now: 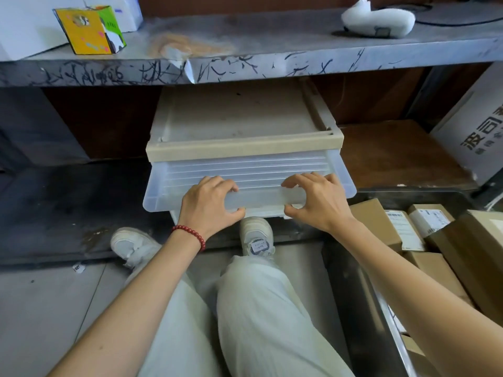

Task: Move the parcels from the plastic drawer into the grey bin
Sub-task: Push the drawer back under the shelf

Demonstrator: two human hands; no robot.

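A scuffed grey metal bench (pixel 272 36) runs across the top, its front edge scrawled with black marker and a torn strip of pale tape (pixel 186 68) hanging over that edge beside a brownish stain. On its left end a yellow printed box (pixel 89 31) stands tilted in front of a white box (pixel 24 25), and on its right end lies a white foam-wrapped bundle (pixel 378 20) with a black cable (pixel 449 21) behind it. A white carton (pixel 476 131) printed with dark characters leans at the far right, and a small paper label (pixel 77 267) lies on the grey tiled floor (pixel 40 308).
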